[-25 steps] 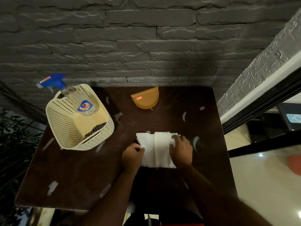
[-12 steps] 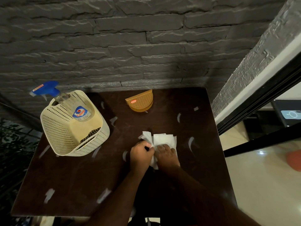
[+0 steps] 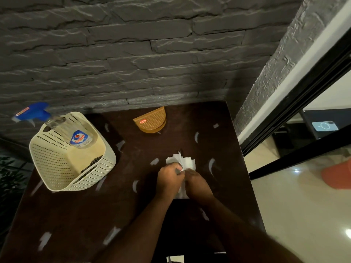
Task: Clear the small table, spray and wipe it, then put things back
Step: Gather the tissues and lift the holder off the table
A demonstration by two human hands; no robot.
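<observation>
A white tissue (image 3: 185, 163) lies bunched on the dark brown small table (image 3: 79, 215). My left hand (image 3: 170, 180) and my right hand (image 3: 198, 184) sit side by side on its near part, both with fingers curled into the paper. A cream perforated basket (image 3: 57, 168) stands at the table's left and holds a spray bottle (image 3: 78, 138) with a blue trigger head. An orange-brown half-round napkin holder (image 3: 151, 121) stands at the back near the wall.
A dark stone wall runs behind the table. To the right are a black door frame (image 3: 296, 103) and a glossy pale floor (image 3: 303, 205). Pale streaks dot the tabletop. Dark foliage shows at the lower left.
The tissue was spread flat between my hands; my hands have drawn together and gathered it into a bunch. The camera has tilted slightly.
</observation>
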